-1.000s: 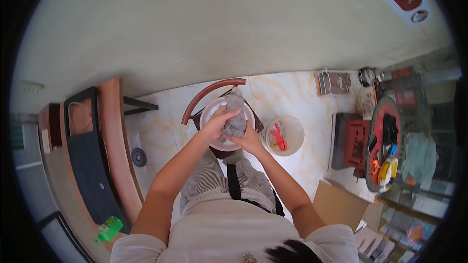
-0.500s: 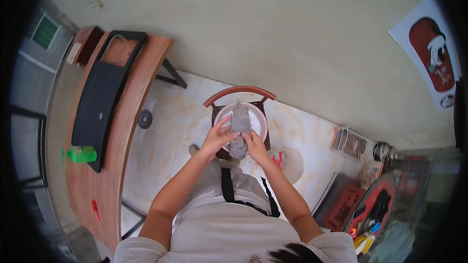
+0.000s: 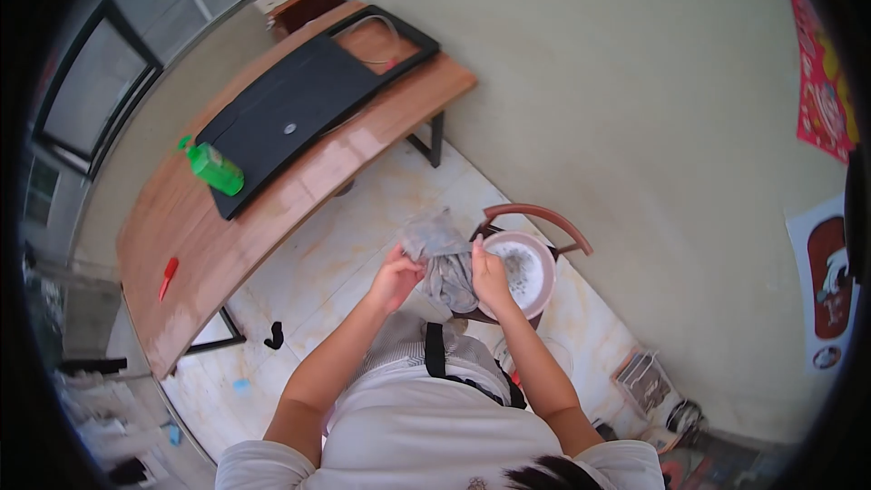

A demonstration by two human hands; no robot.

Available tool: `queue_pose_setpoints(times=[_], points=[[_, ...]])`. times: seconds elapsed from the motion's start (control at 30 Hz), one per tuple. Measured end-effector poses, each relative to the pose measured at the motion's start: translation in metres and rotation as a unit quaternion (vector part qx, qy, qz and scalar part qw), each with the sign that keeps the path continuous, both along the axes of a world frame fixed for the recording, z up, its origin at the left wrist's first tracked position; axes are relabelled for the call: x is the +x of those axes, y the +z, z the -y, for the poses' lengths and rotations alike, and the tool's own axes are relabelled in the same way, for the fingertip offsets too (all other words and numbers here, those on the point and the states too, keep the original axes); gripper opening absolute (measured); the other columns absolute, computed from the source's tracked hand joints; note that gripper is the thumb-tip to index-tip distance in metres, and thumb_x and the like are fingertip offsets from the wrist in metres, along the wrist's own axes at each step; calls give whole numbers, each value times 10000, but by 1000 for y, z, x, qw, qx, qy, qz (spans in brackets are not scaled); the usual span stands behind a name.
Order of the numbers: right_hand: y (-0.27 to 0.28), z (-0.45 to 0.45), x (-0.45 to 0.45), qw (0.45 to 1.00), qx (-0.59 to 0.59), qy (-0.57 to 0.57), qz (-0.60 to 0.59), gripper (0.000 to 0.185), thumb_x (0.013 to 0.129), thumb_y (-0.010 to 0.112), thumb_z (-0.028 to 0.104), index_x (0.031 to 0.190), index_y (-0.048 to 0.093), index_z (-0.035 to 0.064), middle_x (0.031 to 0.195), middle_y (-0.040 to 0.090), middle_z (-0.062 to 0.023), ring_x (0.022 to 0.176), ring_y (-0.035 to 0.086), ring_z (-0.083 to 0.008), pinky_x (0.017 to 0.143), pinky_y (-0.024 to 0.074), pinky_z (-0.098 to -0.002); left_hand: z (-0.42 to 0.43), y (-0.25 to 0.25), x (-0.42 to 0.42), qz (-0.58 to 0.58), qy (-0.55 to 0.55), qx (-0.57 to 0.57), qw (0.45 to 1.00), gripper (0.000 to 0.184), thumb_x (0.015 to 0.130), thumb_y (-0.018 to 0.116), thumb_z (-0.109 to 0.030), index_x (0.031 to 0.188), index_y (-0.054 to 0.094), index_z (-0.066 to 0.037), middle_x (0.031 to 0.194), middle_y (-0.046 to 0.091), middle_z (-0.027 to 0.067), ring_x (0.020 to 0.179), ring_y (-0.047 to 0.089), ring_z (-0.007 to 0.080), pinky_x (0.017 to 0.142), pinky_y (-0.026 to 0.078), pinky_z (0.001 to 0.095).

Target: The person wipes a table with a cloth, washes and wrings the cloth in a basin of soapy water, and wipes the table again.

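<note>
Marbled floor [image 3: 308, 308]; crumpled grey cloth [image 3: 451, 283] in the grip of left fingers [image 3: 410, 268] and right fingers [image 3: 479, 254]; round basin [image 3: 548, 277]

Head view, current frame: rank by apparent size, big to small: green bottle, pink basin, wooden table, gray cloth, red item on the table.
1. wooden table
2. gray cloth and pink basin: look alike, basin partly hidden, so unranked
3. green bottle
4. red item

fingers [image 3: 480, 257] gripping grey cloth [image 3: 448, 278], basin [image 3: 548, 278] on chair [image 3: 544, 212]
</note>
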State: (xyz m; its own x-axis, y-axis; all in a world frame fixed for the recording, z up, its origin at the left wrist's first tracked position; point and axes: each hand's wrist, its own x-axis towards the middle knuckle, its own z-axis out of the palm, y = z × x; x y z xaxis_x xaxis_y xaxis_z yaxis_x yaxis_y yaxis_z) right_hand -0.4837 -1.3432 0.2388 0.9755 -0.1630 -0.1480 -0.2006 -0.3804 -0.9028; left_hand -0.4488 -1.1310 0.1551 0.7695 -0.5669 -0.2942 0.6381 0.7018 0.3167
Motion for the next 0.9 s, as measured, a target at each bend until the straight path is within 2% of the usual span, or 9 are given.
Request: queue_pose_setpoints(times=[0.03,0.13,0.3,0.4,0.6,0.63,0.7,0.8,0.9], points=[[4,-19,6,999,0,38,8,631,1013,313,471,686,519,-28,584,508,-210,581,511,-375,595,408,-441,-18,-1,0,-46,11,-64,997,588,843,564,-13,1401,409,-114,1267,559,99,1192,506,221,1013,390,403],[22,-85,26,994,-9,107,28,629,1012,320,470,691,528,-30,583,507,-209,576,514,-371,601,415,-438,-69,24,-11,26,1,88,996,463,907,545,-137,1359,456,-87,1306,549,87,1278,447,225,1080,327,425],[40,-185,56,974,-75,214,3,628,996,339,497,712,592,-3,656,585,-225,652,572,-414,641,456,-429,-165,22,-13,-15,135,178,975,379,915,578,-126,1275,508,-29,1221,604,89,1099,599,222,963,472,367],[30,-239,73,970,-78,230,21,636,1000,340,490,688,555,-21,590,539,-208,581,551,-360,599,432,-422,-225,32,-15,24,228,229,946,352,913,597,-138,1237,530,-19,1155,632,81,1050,616,210,923,496,371],[21,-333,101,980,127,146,-36,631,1002,380,491,602,491,16,579,530,-61,569,453,-138,547,356,-360,-327,47,-51,-125,374,263,881,380,903,551,-55,1277,486,-60,1161,613,100,1004,614,212,898,513,371],[25,-344,105,969,177,164,-55,575,998,395,502,736,606,36,759,629,-42,675,532,-112,610,404,-309,-340,37,-60,-147,399,246,871,435,884,576,-71,1303,460,-57,1163,606,100,1008,608,221,918,495,376],[48,-373,111,926,292,192,-141,494,1000,404,487,949,619,45,905,653,-46,795,585,-122,704,445,-301,-363,6,-80,-189,450,205,848,555,848,625,-104,1356,408,-50,1166,594,102,1016,597,238,956,459,385],[64,-416,117,853,379,277,-230,482,1005,397,473,1162,588,60,1071,661,-51,941,629,-150,807,482,-312,-359,41,-99,-224,342,472,781,841,768,714,-180,1450,252,-11,1370,450,171,1263,446,294,1057,343,405],[83,-462,125,787,412,346,-303,486,1009,382,468,1210,570,67,1128,655,-51,999,633,-169,850,494,-336,-366,60,-100,-40,338,394,854,942,696,758,-196,1463,244,-7,1441,373,187,1364,325,304,1113,241,391]])
